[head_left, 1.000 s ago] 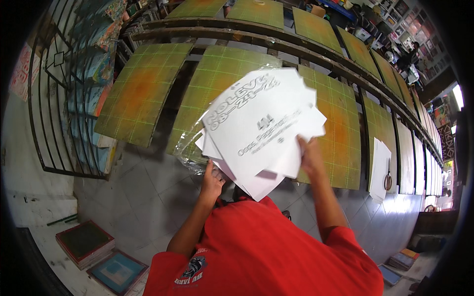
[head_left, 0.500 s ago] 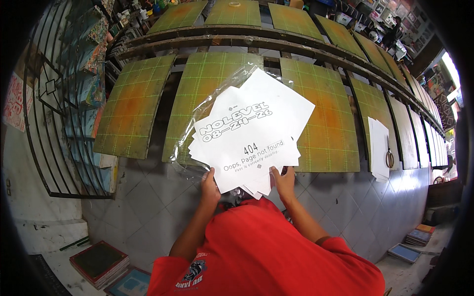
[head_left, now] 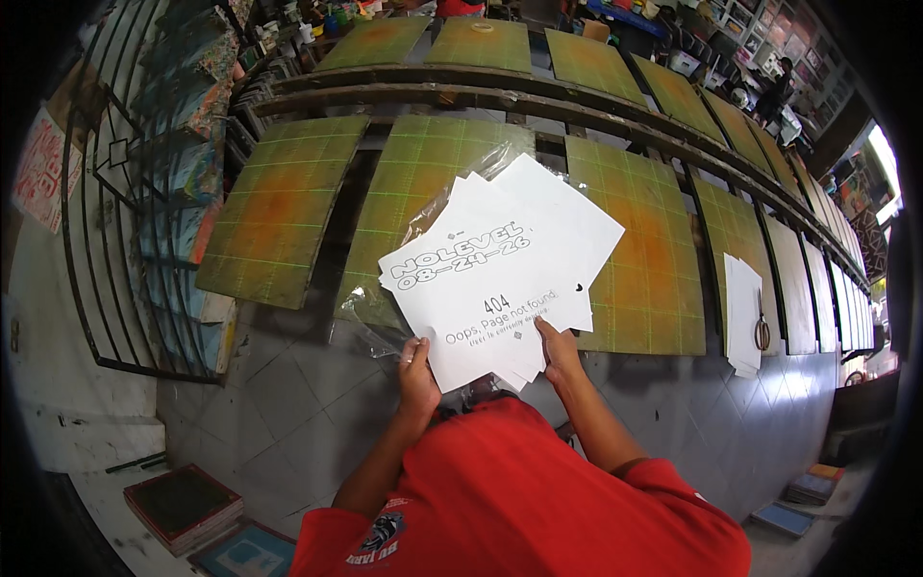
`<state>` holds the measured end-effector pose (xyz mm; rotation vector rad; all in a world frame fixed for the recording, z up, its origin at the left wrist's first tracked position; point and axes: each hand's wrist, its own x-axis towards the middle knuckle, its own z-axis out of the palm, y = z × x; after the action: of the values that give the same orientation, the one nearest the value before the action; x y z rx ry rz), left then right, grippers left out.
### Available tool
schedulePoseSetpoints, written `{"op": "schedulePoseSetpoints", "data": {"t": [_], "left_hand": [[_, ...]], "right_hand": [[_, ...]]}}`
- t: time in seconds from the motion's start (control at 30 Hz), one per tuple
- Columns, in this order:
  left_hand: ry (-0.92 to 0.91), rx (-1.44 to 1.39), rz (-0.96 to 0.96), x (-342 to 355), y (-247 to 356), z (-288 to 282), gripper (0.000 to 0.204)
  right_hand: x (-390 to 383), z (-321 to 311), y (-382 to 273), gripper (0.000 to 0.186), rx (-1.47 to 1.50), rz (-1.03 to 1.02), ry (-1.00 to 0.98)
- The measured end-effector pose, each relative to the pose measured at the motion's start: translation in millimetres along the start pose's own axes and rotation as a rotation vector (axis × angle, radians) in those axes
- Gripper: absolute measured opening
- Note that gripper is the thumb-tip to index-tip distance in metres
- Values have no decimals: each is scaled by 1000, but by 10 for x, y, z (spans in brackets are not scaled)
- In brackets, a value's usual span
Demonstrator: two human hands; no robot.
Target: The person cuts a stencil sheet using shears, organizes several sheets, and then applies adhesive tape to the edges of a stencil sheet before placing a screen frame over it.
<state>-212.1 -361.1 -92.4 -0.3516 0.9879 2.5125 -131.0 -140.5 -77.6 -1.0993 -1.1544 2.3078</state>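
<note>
A fanned stack of white paper sheets (head_left: 471,236) is held in front of my chest, with outlined lettering and smaller printed lines on the top sheet. My left hand (head_left: 419,377) grips the stack's lower left edge, thumb on top. At the lower right edge, my right hand (head_left: 560,352) pinches the sheets with its thumb over the printed face; its other fingers are hidden underneath. A clear plastic sheet or bag (head_left: 370,313) sticks out from behind the papers on the left and top. The papers hide part of the green-and-orange boards behind them.
Flat green-and-orange boards with grid lines (head_left: 635,240) lie in rows on dark rails (head_left: 481,94). Scissors (head_left: 762,332) lie on white sheets (head_left: 740,313) at right. A black metal grille (head_left: 115,240) stands at left. Stacked frames (head_left: 183,505) sit lower left.
My right thumb has slid further up onto the top sheet. The stack has shifted slightly right and down in view, and the whole scene has moved a little with the head.
</note>
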Motion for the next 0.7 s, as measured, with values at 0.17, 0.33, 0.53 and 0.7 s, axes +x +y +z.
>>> {"op": "schedulePoseSetpoints", "data": {"t": [0.17, 0.33, 0.53, 0.7], "left_hand": [[-50, -37, -81, -234, 184, 223, 5], [-97, -74, -139, -362, 320, 333, 11], [-201, -56, -93, -416, 318, 312, 25], [-268, -63, -114, -437, 281, 259, 34]], "right_hand": [[-82, 100, -53, 38, -69, 9, 1], [-191, 103, -65, 38, 11, 155, -45], [-321, 121, -203, 37, -63, 111, -35], [-132, 27, -263, 37, -39, 291, -100]]}}
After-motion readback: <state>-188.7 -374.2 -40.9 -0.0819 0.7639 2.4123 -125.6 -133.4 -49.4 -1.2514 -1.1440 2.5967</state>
